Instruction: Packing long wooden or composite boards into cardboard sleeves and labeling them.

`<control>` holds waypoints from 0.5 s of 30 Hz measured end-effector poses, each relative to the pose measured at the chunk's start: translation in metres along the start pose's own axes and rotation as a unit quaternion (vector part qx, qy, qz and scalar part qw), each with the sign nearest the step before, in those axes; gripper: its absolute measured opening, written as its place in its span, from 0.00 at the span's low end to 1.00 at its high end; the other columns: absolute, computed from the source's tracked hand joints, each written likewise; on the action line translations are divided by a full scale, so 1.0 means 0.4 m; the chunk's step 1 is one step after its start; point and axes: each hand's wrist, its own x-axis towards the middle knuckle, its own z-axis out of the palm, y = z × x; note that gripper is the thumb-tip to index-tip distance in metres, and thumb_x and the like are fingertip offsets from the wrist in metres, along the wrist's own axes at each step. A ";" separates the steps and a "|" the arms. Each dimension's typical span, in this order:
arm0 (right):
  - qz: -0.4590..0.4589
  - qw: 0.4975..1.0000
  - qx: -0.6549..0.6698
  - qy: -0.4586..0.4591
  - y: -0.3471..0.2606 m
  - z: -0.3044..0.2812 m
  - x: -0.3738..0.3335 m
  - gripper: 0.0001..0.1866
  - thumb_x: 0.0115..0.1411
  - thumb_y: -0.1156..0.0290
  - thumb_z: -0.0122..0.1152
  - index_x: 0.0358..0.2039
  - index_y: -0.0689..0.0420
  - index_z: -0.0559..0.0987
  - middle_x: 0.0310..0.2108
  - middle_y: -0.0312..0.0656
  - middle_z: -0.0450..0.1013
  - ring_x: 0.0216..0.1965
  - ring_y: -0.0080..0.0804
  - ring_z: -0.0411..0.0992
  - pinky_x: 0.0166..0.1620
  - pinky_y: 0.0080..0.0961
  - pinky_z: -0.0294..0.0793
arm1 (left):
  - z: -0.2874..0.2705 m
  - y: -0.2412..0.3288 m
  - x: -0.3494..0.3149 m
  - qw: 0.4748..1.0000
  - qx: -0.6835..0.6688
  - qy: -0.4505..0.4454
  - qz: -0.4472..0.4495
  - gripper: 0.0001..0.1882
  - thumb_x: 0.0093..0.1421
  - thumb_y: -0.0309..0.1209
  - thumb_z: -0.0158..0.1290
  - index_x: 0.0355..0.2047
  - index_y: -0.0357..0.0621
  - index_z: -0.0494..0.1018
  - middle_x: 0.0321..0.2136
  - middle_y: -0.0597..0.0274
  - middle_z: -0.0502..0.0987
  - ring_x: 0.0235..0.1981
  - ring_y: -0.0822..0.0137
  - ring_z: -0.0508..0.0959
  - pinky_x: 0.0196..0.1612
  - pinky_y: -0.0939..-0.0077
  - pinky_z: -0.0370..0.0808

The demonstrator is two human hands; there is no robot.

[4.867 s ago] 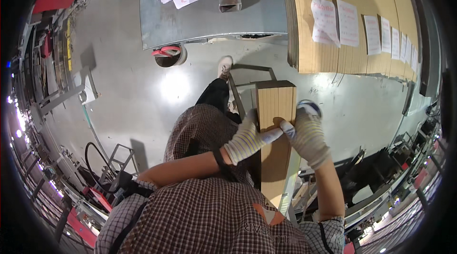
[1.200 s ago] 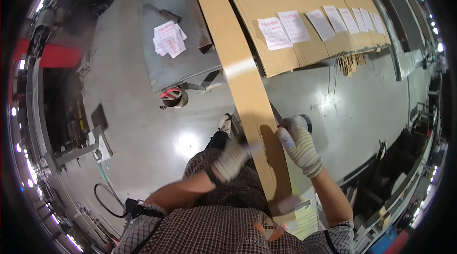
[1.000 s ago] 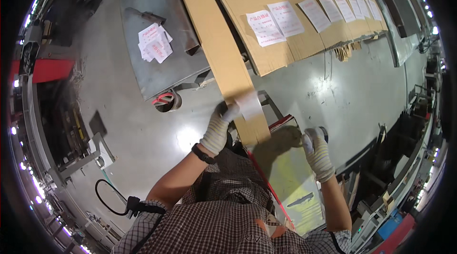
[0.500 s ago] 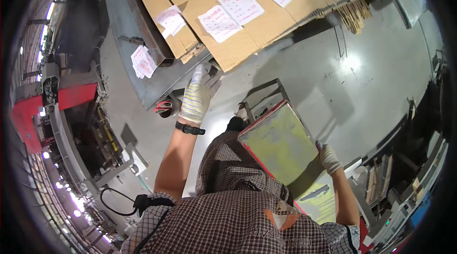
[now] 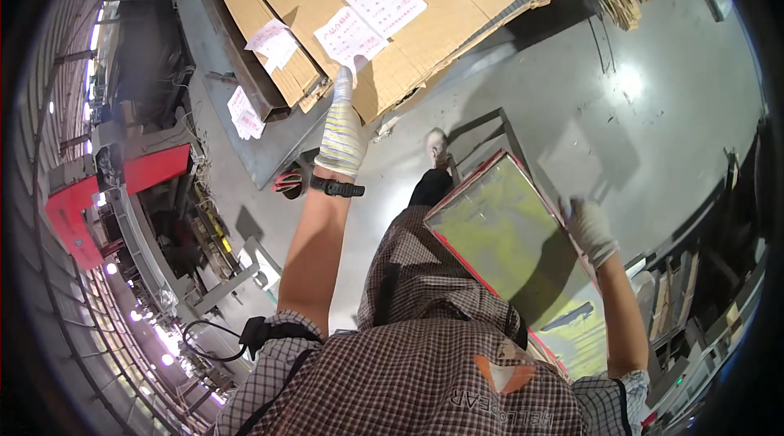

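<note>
My left hand (image 5: 341, 140), in a striped knit glove, reaches to the near corner of a stack of flat cardboard sheets (image 5: 457, 20). One finger stretches over the cardboard's edge toward a white paper label (image 5: 351, 34); the other fingers are hidden. My right hand (image 5: 590, 232), gloved and slightly blurred, is at the right edge of a tilted, box-like stand top (image 5: 506, 228) with a worn yellow-green surface and red edging. Its thumb and fingers are apart, and nothing shows in them.
More printed labels (image 5: 384, 2) lie on the cardboard, and a few sit on the grey metal table (image 5: 212, 93) beside it. A roll with red on it (image 5: 287, 183) hangs under the table edge. Dark metal legs (image 5: 478, 126) stand beyond the yellow-green top. Red machinery (image 5: 155, 171) is at left.
My left hand has moved forward to the cardboard's corner, one finger now over its edge. My right hand has shifted forward along the edge of the yellow-green top. The view has shifted too.
</note>
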 end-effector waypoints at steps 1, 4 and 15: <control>-0.064 0.984 0.116 0.120 -0.036 -0.025 0.024 0.20 0.68 0.55 0.50 0.37 0.61 0.78 0.29 0.56 0.75 0.34 0.53 0.75 0.39 0.42 0.72 | 0.007 -0.002 0.007 1.000 -0.003 0.007 -0.002 0.34 0.65 0.57 0.48 0.64 0.54 0.61 0.59 0.63 0.68 0.60 0.60 0.69 0.62 0.56 0.63; -0.098 0.830 0.534 0.128 -0.227 -0.118 0.117 0.13 0.65 0.65 0.58 0.42 0.63 0.74 0.29 0.36 0.73 0.33 0.28 0.74 0.38 0.29 0.72 | -0.001 0.008 0.015 0.999 -0.004 0.029 -0.021 0.34 0.65 0.57 0.46 0.65 0.55 0.59 0.61 0.63 0.67 0.61 0.59 0.67 0.63 0.54 0.61; -0.157 0.640 0.749 -0.060 -0.678 -0.074 0.222 0.26 0.61 0.55 0.64 0.50 0.61 0.70 0.35 0.33 0.72 0.37 0.20 0.68 0.43 0.19 0.66 | -0.085 0.005 -0.054 0.995 0.099 0.002 -0.014 0.38 0.67 0.55 0.44 0.69 0.45 0.51 0.66 0.56 0.58 0.66 0.60 0.60 0.66 0.53 0.56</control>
